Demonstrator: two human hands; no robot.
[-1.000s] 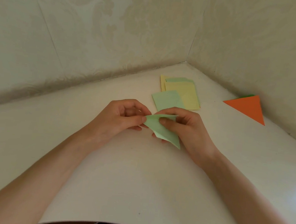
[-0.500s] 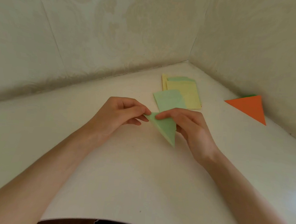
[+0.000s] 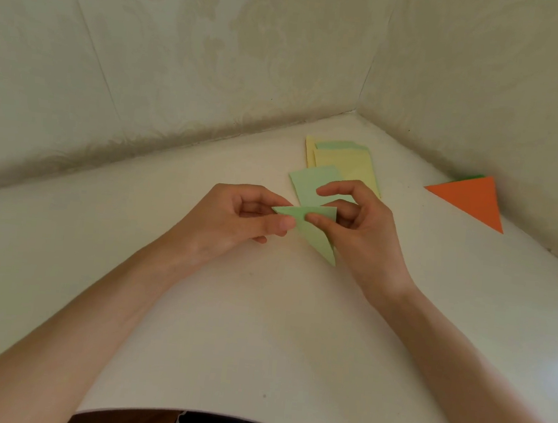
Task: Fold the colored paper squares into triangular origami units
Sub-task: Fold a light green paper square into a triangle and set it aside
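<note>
A light green paper triangle [image 3: 315, 230] is held just above the white table [image 3: 259, 329], its long point aimed down toward me. My left hand [image 3: 236, 217] pinches its left corner between thumb and fingers. My right hand [image 3: 361, 226] pinches the middle of the triangle with the thumb on top, the index finger raised above it. Behind the hands lie a flat green square [image 3: 311, 183] and a small pile of yellow and green squares [image 3: 343, 163]. A folded orange triangle [image 3: 469, 199] lies at the far right by the wall, a green piece peeking out behind it.
The table sits in a corner between two pale patterned walls [image 3: 182, 65]. Its curved front edge [image 3: 251, 418] runs close to my body. The paper pile lies near the corner.
The green paper went from a half-open fold to a flat triangle. My right hand has shifted its hold, the thumb now on top and the index finger lifted.
</note>
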